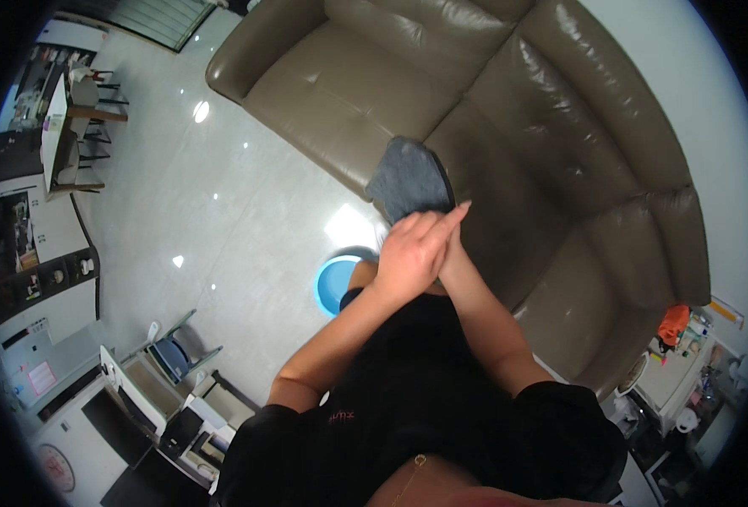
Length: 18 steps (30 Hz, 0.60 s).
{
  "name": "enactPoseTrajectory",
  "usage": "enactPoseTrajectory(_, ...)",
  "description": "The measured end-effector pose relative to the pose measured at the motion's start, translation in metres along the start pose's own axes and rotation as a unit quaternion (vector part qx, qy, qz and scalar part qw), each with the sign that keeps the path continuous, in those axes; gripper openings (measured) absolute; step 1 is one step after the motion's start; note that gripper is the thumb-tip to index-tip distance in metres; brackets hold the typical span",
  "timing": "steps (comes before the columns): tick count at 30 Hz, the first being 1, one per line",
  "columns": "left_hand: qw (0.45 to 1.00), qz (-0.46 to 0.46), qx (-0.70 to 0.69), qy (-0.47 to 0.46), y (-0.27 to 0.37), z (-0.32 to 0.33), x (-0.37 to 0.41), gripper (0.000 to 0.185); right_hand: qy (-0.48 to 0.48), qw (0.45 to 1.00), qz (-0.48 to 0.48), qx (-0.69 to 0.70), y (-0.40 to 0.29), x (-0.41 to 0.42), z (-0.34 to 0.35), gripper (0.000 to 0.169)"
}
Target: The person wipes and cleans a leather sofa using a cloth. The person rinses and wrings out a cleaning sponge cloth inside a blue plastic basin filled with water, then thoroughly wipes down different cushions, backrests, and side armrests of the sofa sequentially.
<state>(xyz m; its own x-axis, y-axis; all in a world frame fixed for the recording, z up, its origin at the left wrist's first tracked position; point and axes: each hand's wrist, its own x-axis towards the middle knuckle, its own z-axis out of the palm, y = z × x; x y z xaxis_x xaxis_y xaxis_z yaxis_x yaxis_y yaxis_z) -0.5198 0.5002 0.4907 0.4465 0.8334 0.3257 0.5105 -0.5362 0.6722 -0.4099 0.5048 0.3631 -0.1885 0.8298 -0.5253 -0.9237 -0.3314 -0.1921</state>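
A grey cloth (410,179) with a dark edge lies just beyond my hands, over the front edge of a brown leather sofa (355,101). My left hand (412,250) crosses in front, its fingers curled at the near end of the cloth and one digit stretched to the right. Behind it is my right hand (452,250), mostly covered, so its grip does not show. Whether the cloth touches the seat is unclear. Below and left of my hands, a light blue basin (333,286) stands on the floor, partly hidden by my leg.
The sofa curves from the top round to the right. Glossy pale floor tiles (158,203) spread to the left. A blue chair (172,358) stands by a desk at lower left. A dining table (55,139) is at far left, and a cluttered side table (672,377) at right.
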Motion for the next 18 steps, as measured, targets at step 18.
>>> enactPoseTrajectory(18, 0.981, -0.071, -0.112, -0.140, -0.288, -0.075, 0.110, 0.035, 0.320, 0.946, 0.001, 0.056, 0.121, 0.261, 0.059, 0.054)
